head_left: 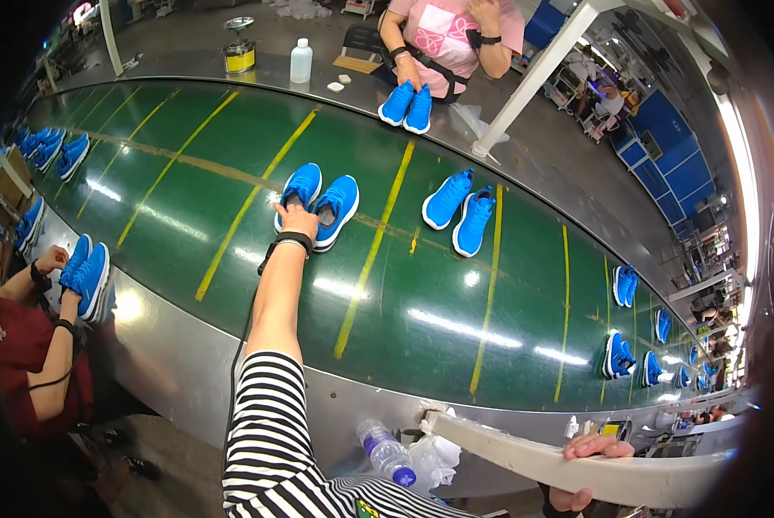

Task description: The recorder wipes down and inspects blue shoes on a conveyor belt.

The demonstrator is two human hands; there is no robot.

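Observation:
My left arm, in a black-and-white striped sleeve, reaches out over the green conveyor belt (387, 285). With its fingers closed at the collar of a blue sneaker (304, 180), my left hand (297, 221) covers that shoe's heel. Its mate, another blue sneaker (342, 198) with a white sole, stands right beside it, toes pointing to the far side. At the lower right my right hand (596, 449) is wrapped around a pale metal rail (499, 451), fingers over the top and thumb below.
Another pair of blue sneakers (460, 211) stands to the right on the belt; several more lie toward both ends. Across the belt a person in pink holds a pair (407, 107). At left another person handles sneakers (87, 272). A plastic bottle (387, 453) lies below the near edge.

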